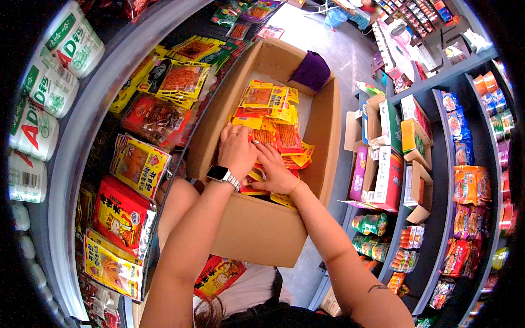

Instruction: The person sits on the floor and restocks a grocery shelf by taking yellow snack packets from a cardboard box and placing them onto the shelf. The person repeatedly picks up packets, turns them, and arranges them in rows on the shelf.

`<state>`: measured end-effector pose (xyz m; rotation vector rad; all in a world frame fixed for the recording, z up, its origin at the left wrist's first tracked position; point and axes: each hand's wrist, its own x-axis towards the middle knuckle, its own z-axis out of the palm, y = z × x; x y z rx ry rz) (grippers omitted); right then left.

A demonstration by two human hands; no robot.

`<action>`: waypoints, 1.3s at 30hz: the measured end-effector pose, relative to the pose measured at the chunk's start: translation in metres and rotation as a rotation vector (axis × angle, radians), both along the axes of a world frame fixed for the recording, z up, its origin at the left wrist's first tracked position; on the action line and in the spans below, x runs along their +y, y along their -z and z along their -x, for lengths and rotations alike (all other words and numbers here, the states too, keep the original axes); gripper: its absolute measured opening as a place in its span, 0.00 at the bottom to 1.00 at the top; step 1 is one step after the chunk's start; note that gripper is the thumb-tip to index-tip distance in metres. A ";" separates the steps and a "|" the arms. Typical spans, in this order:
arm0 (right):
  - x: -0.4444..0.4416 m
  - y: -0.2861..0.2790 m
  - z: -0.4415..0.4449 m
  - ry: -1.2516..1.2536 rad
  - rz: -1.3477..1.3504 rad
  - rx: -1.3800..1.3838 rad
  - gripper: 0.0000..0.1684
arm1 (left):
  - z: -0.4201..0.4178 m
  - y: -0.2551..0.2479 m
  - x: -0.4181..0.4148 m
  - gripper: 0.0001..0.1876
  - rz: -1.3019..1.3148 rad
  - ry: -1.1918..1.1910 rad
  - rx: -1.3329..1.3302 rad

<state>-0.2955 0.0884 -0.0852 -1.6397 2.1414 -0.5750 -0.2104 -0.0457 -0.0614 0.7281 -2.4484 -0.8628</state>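
Observation:
A long open cardboard box (324, 123) stands before me, with yellow and red snack packets (262, 98) heaped inside. Over its near part, my left hand (238, 149), with a watch at the wrist, bends its fingers down onto the packets. Beside it, my right hand (275, 169) lies on the packets with thumb and fingers spread, its fingertips close to the left hand's. Whether either hand grips a packet cannot be made out. The purple cloth (312, 70) hangs over the far right corner. A red packet (220, 275) rests on my lap.
At the left, a wire-edged shelf holds yellow packets (140, 165) and a red packet (122, 217), with white cups (35, 127) beyond. Shelves on the right carry opened cartons (389, 180) and bagged snacks (471, 184). The box's near flap (262, 233) sticks out towards me.

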 end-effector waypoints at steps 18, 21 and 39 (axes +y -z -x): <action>-0.004 0.001 0.036 0.408 0.163 -0.325 0.19 | -0.001 0.006 -0.002 0.15 -0.043 -0.011 -0.038; -0.035 -0.017 0.065 0.565 0.303 -0.448 0.17 | -0.005 0.007 -0.006 0.14 -0.044 -0.040 -0.058; -0.085 -0.027 0.123 0.416 0.563 0.353 0.19 | 0.003 -0.005 -0.007 0.20 -0.288 -0.058 0.030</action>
